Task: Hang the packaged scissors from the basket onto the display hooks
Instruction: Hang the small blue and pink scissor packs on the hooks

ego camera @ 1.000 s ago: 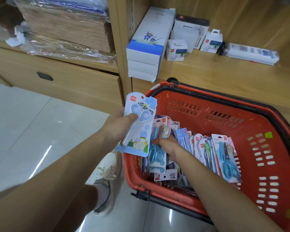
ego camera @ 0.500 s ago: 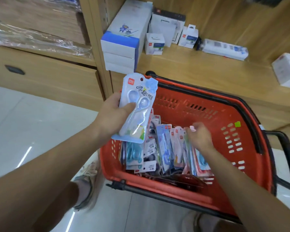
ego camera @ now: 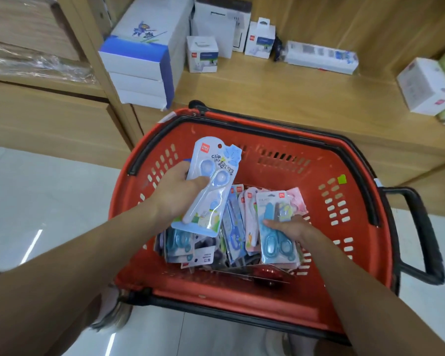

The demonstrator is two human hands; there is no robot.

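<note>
A red shopping basket with black handles stands on the floor below me, holding several packaged scissors. My left hand grips a light-blue "Clip joy" scissors pack above the basket's left side, thumb across its front. My right hand is inside the basket and pinches a blue-scissors pack, lifted a little out of the pile. No display hooks are in view.
A low wooden shelf runs behind the basket with stacked white-and-blue boxes and small product boxes. A white carton sits at the right. Glossy floor tiles lie to the left. A shoe shows beside the basket.
My right hand has taken hold of a blue-scissors pack and raised it from the pile. My left hand, still holding its pack, now sits over the basket. The view has shifted right.
</note>
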